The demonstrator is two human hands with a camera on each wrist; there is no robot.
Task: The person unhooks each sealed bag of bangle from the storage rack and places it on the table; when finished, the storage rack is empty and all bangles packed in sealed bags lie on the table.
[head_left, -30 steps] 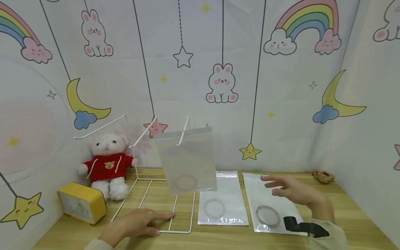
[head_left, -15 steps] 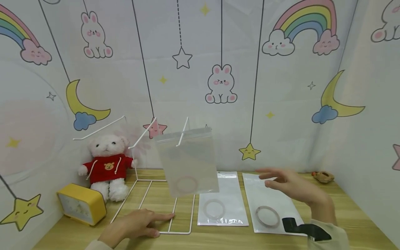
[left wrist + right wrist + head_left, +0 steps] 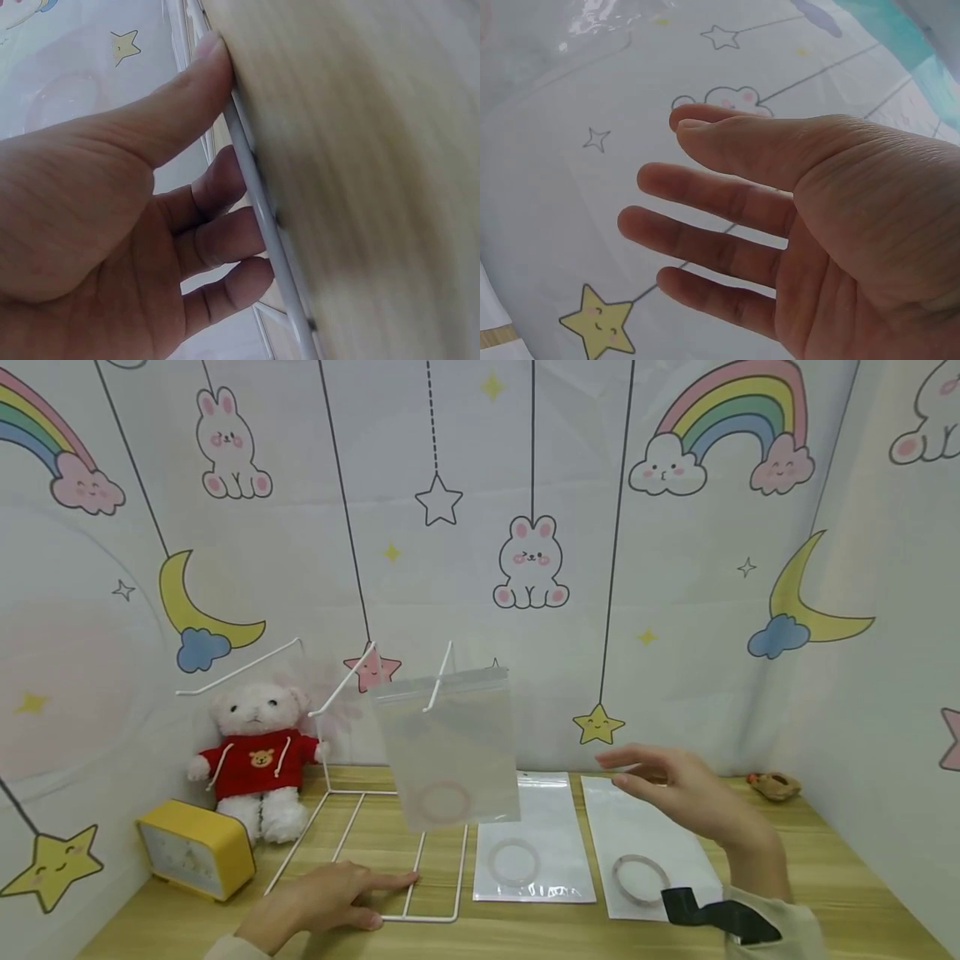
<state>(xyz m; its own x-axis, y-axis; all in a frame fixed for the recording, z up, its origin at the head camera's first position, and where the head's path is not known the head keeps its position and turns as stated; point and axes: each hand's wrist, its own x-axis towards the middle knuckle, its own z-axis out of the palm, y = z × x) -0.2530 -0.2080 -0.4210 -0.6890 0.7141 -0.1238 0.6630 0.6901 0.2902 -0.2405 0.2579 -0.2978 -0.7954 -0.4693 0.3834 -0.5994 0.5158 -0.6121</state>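
My left hand (image 3: 322,897) rests on the base of a white wire rack (image 3: 460,881), its index finger extended along the base. In the left wrist view, thumb and fingertips touch a rack rod (image 3: 264,206). From a rack hook (image 3: 438,677) hangs a translucent zip bag (image 3: 457,747) with a pale ring-shaped thing low in it. My right hand (image 3: 690,797) hovers, holding nothing, fingers loosely extended, above a white zip bag (image 3: 630,827) with a ring-shaped bracelet (image 3: 619,875) in it. Left of that lies another zip bag (image 3: 555,835) with a paler ring (image 3: 514,862).
A yellow clock (image 3: 198,843) and a teddy bear (image 3: 258,760) in a red hoodie stand left of the rack. Two more rack hooks project leftward. A small brown object (image 3: 776,786) sits at the table's back right. A patterned cloth backdrop (image 3: 465,443) surrounds the wooden table (image 3: 810,868).
My right hand has moved up and slightly left, away from the right-hand bag. The hanging bag sways slightly. My left hand stays in place on the rack.
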